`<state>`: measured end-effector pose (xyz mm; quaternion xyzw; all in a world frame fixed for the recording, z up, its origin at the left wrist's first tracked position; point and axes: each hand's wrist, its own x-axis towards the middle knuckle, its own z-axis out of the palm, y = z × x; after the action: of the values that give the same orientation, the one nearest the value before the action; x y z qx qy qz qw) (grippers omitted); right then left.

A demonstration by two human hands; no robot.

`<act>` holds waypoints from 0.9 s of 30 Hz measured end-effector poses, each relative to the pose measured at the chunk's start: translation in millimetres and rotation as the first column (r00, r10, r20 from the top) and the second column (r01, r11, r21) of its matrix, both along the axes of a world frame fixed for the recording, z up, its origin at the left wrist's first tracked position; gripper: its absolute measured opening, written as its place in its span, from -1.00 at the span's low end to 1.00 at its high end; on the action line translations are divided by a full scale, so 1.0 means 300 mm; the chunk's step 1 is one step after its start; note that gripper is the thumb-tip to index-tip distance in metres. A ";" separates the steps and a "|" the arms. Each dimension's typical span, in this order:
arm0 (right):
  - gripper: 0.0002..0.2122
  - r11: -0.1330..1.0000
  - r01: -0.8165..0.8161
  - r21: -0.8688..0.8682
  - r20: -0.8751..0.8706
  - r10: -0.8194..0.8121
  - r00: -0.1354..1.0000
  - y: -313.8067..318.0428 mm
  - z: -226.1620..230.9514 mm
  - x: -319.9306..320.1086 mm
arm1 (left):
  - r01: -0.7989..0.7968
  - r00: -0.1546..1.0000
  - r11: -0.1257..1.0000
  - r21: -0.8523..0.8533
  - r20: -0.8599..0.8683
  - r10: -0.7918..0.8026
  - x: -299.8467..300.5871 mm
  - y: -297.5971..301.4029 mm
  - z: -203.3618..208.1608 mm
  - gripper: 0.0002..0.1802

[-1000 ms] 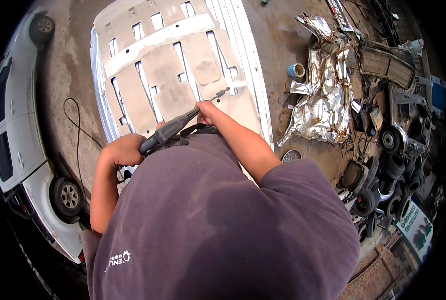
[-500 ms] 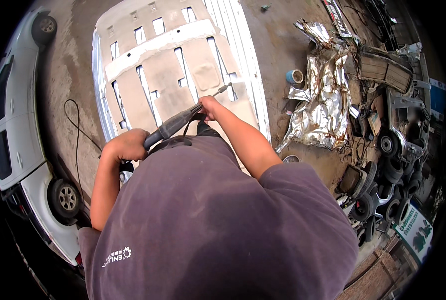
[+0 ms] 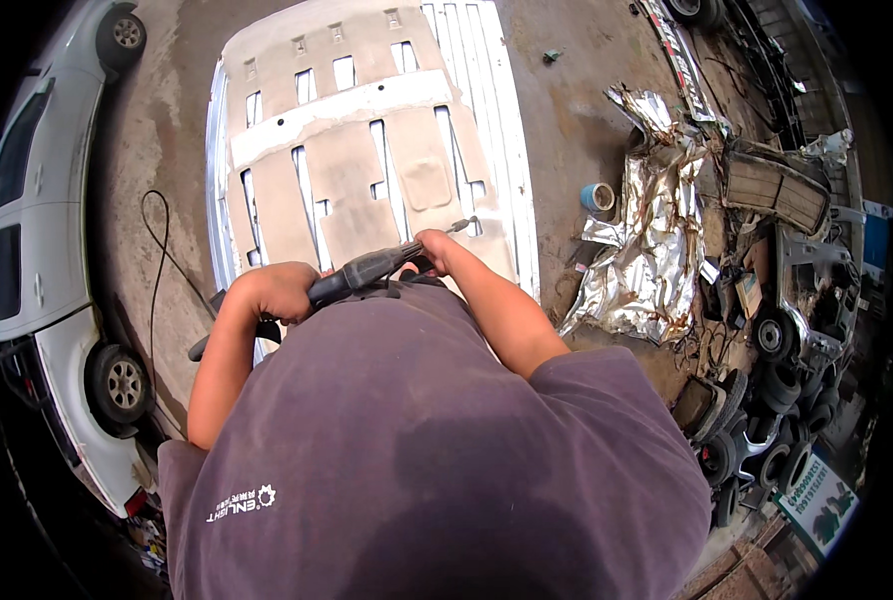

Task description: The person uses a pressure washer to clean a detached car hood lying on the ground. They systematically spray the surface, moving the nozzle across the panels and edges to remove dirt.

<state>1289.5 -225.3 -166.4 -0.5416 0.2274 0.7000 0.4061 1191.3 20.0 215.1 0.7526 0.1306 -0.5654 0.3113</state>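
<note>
Fingers of our right hand are curled at the front neck of a dark grey, cylindrical power tool; exact grip there partly hidden. Our left hand is closed round its rear body, back of hand up. Tool sits right in front of our waist, angled up to the right, over the panel. Slim metal bit overlaps the rightmost long slot; can't tell if it touches.

Left elbow is bent outward, wrist turned in; right forearm slants up and inward from the right.

Below: one beige-and-white slotted sheet panel, four short slots above its white cross band, four long below, two dark holes in the band. Our purplish-grey shirt blocks its near end.

Left: one thin black looped cable on the floor, one white vehicle, two wheels showing.

Right: one crumpled silver metal sheet, one blue round tin just beside it. Farther: heaped black rubber tyres, overlapping, can't count, and one white-and-green sign.
</note>
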 end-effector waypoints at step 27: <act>-0.85 0.997 0.074 -0.011 0.186 -0.070 0.980 0.658 0.224 0.381 | -0.027 0.970 0.997 0.070 0.243 0.009 0.161 0.544 0.023 -0.63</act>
<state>1403.8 -27.9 -99.2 -0.5995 0.2141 0.6293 0.4459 1239.4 183.3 221.9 0.8257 0.1188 -0.4612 0.3024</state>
